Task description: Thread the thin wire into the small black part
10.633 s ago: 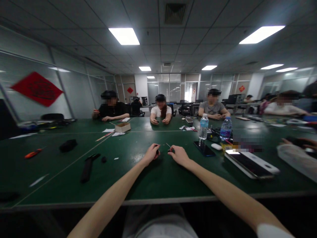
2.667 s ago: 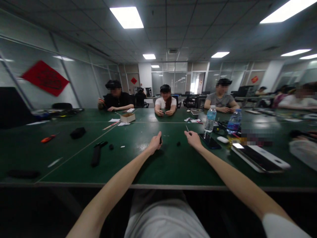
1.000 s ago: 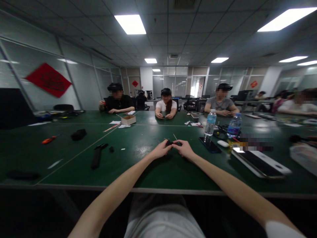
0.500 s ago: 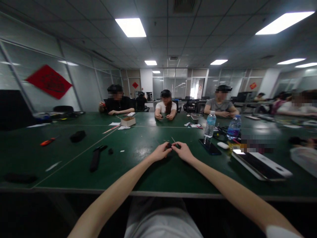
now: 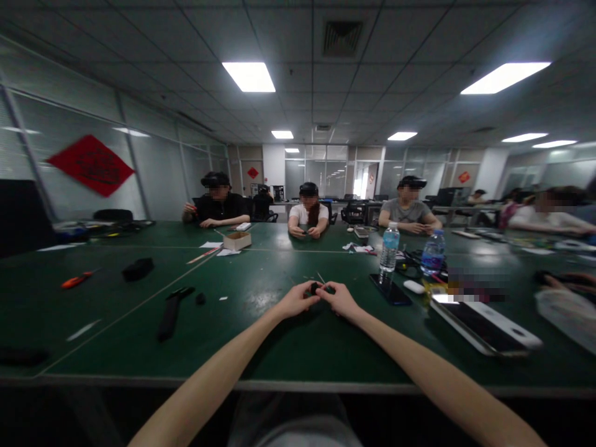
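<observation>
My left hand (image 5: 295, 300) and my right hand (image 5: 339, 299) meet above the green table (image 5: 112, 347), fingers pinched around a small black part (image 5: 315, 288). Thin pale pins or wires (image 5: 319, 277) stick up and away from that part. My fingers hide most of it, so its exact shape cannot be made out. Nearest to my hands on the left lie a small black lump (image 5: 200, 298) and a long black case (image 5: 170, 316). To the right, a dark smartphone (image 5: 390, 289) lies flat.
A water bottle (image 5: 389, 248) stands beyond the smartphone, near a white mouse (image 5: 413, 286) and a tangle of cables. A large tablet (image 5: 484, 324) lies to the right. An orange-handled screwdriver (image 5: 74, 280) and a cardboard box (image 5: 236, 241) lie farther off. Several co-workers sit around the table.
My hands have come together from apart and now pinch the black part at the table's middle. The view has tilted slightly, with the room sitting lower in the frame.
</observation>
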A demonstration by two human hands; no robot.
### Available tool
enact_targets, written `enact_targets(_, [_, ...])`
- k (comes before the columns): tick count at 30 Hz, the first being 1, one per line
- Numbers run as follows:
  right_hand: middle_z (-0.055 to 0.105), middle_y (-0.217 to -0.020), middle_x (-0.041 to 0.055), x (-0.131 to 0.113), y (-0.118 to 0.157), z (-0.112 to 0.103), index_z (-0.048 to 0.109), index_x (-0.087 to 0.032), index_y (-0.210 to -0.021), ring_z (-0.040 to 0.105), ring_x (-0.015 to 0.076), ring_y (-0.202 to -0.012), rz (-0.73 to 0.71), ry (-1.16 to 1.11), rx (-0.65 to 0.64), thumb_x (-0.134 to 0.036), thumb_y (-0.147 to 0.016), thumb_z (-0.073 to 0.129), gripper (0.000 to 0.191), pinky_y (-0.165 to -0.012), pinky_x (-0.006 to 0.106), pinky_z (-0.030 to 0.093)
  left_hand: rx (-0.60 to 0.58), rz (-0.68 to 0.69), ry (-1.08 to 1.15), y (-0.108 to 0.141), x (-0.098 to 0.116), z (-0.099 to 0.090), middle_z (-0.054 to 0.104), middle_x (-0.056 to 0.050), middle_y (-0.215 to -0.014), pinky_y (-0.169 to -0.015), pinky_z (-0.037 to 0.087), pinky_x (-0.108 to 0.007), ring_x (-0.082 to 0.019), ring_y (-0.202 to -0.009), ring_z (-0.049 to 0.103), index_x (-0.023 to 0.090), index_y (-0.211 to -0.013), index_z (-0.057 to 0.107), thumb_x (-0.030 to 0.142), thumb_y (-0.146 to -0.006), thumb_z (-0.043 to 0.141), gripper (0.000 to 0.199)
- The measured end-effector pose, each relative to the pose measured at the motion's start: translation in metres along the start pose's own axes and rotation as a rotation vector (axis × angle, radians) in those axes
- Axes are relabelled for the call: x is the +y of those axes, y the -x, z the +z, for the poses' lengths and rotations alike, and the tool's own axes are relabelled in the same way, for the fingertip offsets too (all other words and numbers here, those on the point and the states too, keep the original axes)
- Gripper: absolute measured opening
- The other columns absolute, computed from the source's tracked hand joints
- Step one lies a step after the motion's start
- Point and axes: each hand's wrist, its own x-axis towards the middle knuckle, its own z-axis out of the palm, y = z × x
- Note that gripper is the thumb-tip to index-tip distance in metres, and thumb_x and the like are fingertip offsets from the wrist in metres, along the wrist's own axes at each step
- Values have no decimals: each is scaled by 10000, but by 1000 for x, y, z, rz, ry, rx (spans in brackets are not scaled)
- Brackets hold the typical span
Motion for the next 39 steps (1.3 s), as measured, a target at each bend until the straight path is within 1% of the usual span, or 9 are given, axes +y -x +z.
enact_targets(3, [526, -513, -25, -3, 0, 0, 599, -168, -927, 396, 82, -324, -18, -23, -14, -579, -782, 489, 449, -297, 187, 270, 4, -23, 37, -3, -7, 1, 613, -72, -917, -440, 403, -184, -79, -521, 536, 161, -1102, 511, 367, -807, 515, 360])
enact_targets(5, [586, -590, 6, -6, 0, 0, 610, -160, -899, 416, 79, -347, -63, 9, 18, -566, -804, 464, 442, -322, 192, 293, 9, -49, 65, -6, -13, 0, 621, -66, -879, -411, 390, -184, -70, -463, 522, 156, -1061, 510, 373, -825, 482, 322])
enact_targets(9, [637, -688, 37, -14, 0, -5, 640, -153, -813, 549, 128, -554, -204, 174, 148, -490, -828, 471, 377, -510, 223, 405, 49, -122, 87, -9, -21, -6, 641, -60, -816, -344, 329, -168, -69, -393, 502, 158, -1046, 497, 384, -830, 463, 314])
enact_targets(12, [651, -742, 32, -21, 3, -13, 651, -177, -836, 580, 153, -686, -296, 327, 180, -422, -833, 485, 297, -641, 244, 416, 73, -142, 111, -11, -24, -11, 646, -48, -757, -346, 333, -167, -66, -369, 489, 153, -1045, 493, 375, -816, 488, 319])
enact_targets(19, [655, -798, 39, -30, 7, -27, 643, -202, -921, 583, 153, -709, -316, 561, 120, -375, -851, 470, 255, -653, 236, 390, 88, -164, 156, -11, -19, -12, 648, -40, -702, -355, 334, -167, -62, -355, 475, 141, -1020, 500, 371, -799, 509, 318])
enact_targets(24, [651, -779, 43, -31, 8, -36, 643, -209, -915, 581, 156, -691, -299, 650, 32, -389, -827, 509, 242, -615, 229, 371, 132, -241, 174, -11, -16, -8, 642, -38, -677, -332, 285, -148, -63, -358, 468, 152, -967, 503, 496, -788, 487, 389])
enact_targets(28, [655, -828, 46, -34, 10, -43, 640, -217, -949, 584, 169, -734, -318, 640, -49, -345, -805, 541, 217, -651, 240, 386, 228, -281, 252, -11, -18, -7, 575, -6, -561, -316, 221, -148, -51, -324, 395, 149, -837, 495, 606, -766, 435, 466])
enact_targets(31, [655, -877, 43, -38, 13, -43, 634, -217, -986, 586, 170, -770, -349, 598, -141, -288, -793, 551, 223, -707, 249, 400, 282, -326, 336, -11, -17, -10, 505, 33, -519, -322, 177, -145, -34, -311, 334, 161, -797, 475, 618, -745, 459, 460])
enact_targets(39, [657, -941, 40, -43, 18, -33, 621, -224, -1027, 593, 180, -840, -455, 553, -240, -274, -832, 498, 235, -771, 266, 411, 256, -312, 512, -11, -22, -10, 335, 96, -480, -335, 142, -143, -32, -317, 267, 195, -815, 447, 528, -749, 526, 349])
